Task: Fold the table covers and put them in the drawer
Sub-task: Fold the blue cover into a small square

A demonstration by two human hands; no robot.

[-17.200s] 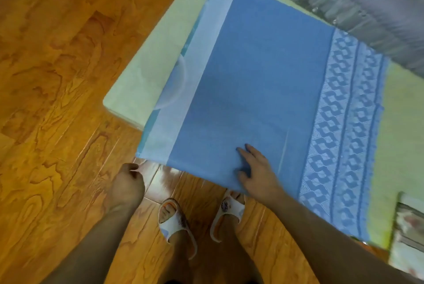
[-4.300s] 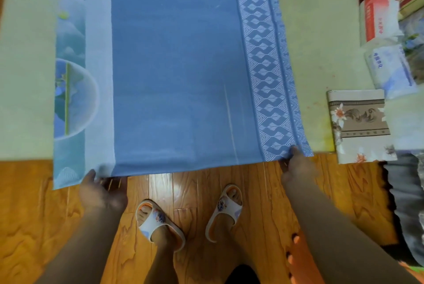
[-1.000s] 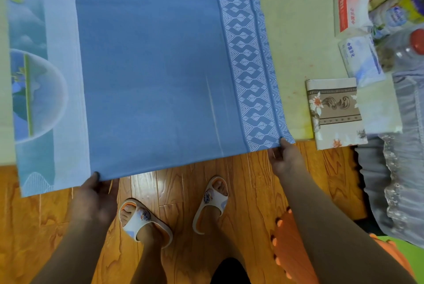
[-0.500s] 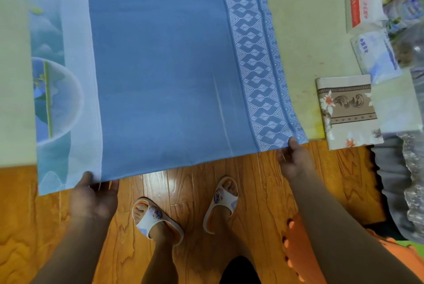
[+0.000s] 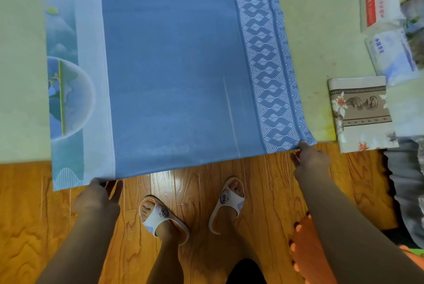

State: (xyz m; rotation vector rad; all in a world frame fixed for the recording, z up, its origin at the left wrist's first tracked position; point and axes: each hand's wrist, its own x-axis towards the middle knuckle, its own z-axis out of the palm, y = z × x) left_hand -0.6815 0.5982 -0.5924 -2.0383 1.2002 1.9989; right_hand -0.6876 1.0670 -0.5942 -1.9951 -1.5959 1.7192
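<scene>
My left hand (image 5: 97,198) has its fingers curled onto the near edge of the blue table cover (image 5: 169,65), close to its left corner, pinching the hem where it hangs off the bench (image 5: 20,77). My right hand (image 5: 309,159) pinches the opposite near corner, thumb on top of the patterned border. Both grips look closed on cloth, though I can't see the undersides of the fingers.

The cover lies spread flat across the bench, its near edge overhanging above the wooden floor (image 5: 27,226). I judge this to be the start of a fold: both near corners held, nothing lifted yet. Next I'd raise both corners together and carry them away from me to meet the far edge, keeping them level so the fold lands square.

A folded floral cover (image 5: 360,111) sits at the bench's right edge, well apart, beside some tissue packs (image 5: 387,56). No drawer is in view.
</scene>
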